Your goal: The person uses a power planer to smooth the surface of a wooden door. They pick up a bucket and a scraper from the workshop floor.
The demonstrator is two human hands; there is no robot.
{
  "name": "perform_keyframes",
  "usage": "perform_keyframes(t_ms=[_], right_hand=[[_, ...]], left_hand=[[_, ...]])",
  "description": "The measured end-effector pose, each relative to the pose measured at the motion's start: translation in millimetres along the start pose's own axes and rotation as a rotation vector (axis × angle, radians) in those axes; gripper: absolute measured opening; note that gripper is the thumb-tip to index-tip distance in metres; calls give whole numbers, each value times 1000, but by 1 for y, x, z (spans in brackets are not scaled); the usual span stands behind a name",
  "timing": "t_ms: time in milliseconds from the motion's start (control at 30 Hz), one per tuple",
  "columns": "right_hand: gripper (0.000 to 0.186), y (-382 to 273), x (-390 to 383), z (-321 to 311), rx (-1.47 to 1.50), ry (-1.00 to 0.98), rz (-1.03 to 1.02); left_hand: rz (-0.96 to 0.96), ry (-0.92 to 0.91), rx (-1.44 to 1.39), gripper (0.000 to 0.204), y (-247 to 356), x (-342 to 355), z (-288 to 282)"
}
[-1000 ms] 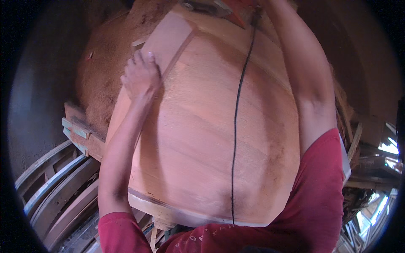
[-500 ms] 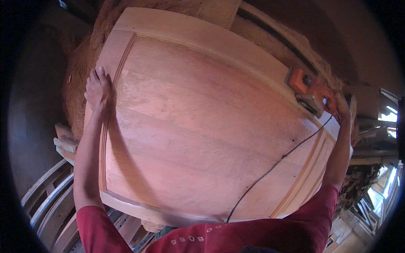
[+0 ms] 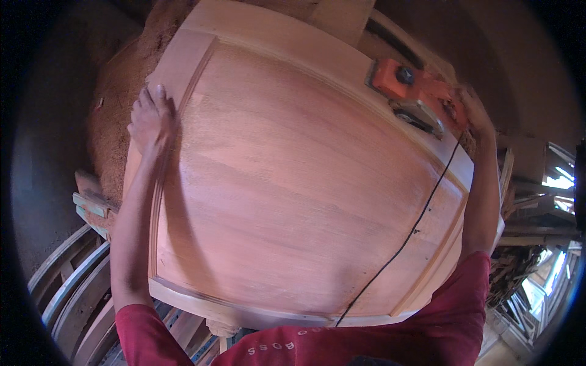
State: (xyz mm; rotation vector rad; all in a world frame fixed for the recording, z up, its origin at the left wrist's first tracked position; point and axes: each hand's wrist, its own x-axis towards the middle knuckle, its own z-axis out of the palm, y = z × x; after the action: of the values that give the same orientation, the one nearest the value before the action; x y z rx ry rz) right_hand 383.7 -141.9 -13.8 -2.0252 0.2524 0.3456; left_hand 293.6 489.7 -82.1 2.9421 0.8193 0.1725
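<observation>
A wide wooden panel door (image 3: 293,177) lies in front of me, with a raised frame round its flat middle. My left hand (image 3: 152,119) grips the left side of the frame, its fingers bent over the outer edge. On the far right frame piece sits an orange electric hand planer (image 3: 421,91) with a dark round knob. My right hand (image 3: 475,110) is closed round the planer's rear handle; part of the fingers is hidden behind the tool. A black power cord (image 3: 403,241) runs from the planer across the door toward my body.
Brown sawdust (image 3: 116,116) is heaped beyond the door's left edge. Curved wooden pieces (image 3: 79,287) are stacked at the lower left. Wooden boards (image 3: 531,232) and scraps lie to the right, near bright gaps. A plank (image 3: 342,21) lies past the far edge.
My right hand has pushed the planer leftward and away along the far frame piece, and the cord has shifted with it. My left hand stays on the left edge.
</observation>
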Motion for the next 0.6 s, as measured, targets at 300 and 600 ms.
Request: perform_keyframes(t_ms=[300, 600], right_hand=[[44, -126, 52, 145, -129, -176, -213], [45, -222, 75, 272, 2, -258, -98]], left_hand=[[22, -36, -54, 73, -6, 1, -4], [48, -12, -84, 72, -11, 4, -3]])
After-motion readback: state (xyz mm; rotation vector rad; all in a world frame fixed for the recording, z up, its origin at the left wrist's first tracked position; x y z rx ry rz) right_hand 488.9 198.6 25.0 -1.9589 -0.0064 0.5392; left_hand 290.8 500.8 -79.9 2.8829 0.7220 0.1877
